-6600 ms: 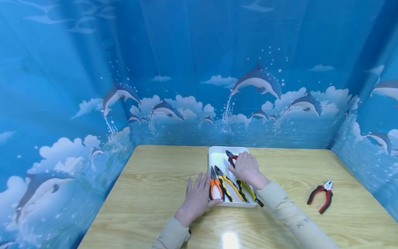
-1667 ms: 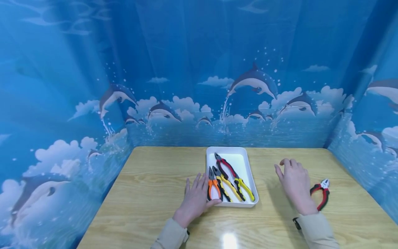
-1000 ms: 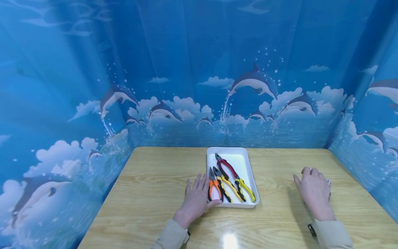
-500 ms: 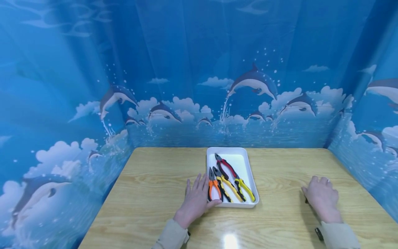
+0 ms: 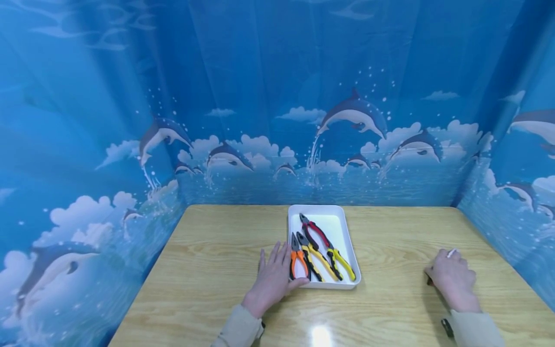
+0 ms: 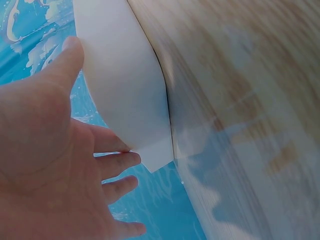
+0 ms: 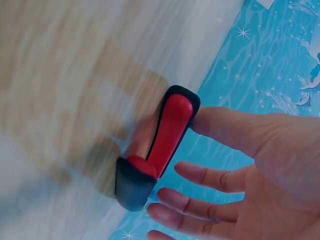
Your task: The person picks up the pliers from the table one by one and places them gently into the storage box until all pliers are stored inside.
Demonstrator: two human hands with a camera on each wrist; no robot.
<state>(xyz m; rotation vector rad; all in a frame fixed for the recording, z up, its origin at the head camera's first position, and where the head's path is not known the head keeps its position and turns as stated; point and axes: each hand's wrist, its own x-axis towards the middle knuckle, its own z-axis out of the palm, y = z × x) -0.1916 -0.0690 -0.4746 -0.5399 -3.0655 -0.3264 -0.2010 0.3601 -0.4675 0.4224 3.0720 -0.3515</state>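
In the head view my left hand point(image 5: 272, 274) lies at the near left corner of the white tray point(image 5: 352, 250), thumb along the front rim and fingers spread on the left side. The left wrist view shows its thumb and fingertips against the tray's outer wall point(image 6: 125, 75). My right hand point(image 5: 453, 279) is over red-and-black pliers point(image 5: 452, 252) on the table at the right, fingers curled down around them. In the right wrist view the thumb touches one red handle point(image 7: 172, 125) and the fingertips reach the other. Most of these pliers are hidden under the hand.
Inside the tray lie orange-handled long-nose pliers point(image 5: 299, 262), yellow-and-black pliers point(image 5: 321, 260), red-and-black pliers point(image 5: 318, 233) and another yellow-handled pair point(image 5: 344, 265). The wooden table point(image 5: 225, 241) ends at a blue dolphin-print curtain point(image 5: 260, 96).
My right hand has released the red-and-black pliers in the tray, moved right and come down over the pair on the table. My left hand has stayed at the tray.
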